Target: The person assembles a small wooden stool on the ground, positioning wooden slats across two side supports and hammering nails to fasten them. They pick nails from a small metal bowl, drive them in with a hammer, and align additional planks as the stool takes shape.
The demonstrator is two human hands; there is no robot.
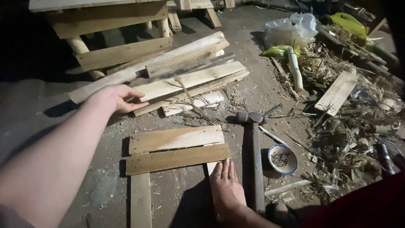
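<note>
Planks (177,148): pale, rough-sawn, lying crosswise on uprights.

Slats (177,150) and stacked boards (185,78): pale, unpainted sawn wood, matt, rough-grained. Hammer (252,152): dull dark metal head, worn wooden handle. Bowl (282,158): glossy glazed ceramic, white with a blue rim. Bag (291,29): thin, crinkled translucent plastic. Floor (50,97): grey, matt, gritty, strewn with sawdust and dry straw.

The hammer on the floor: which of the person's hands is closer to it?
Right. The right hand rests flat on the wooden frame just left of the hammer handle. The left hand is farther away, touching the plank pile.
</note>
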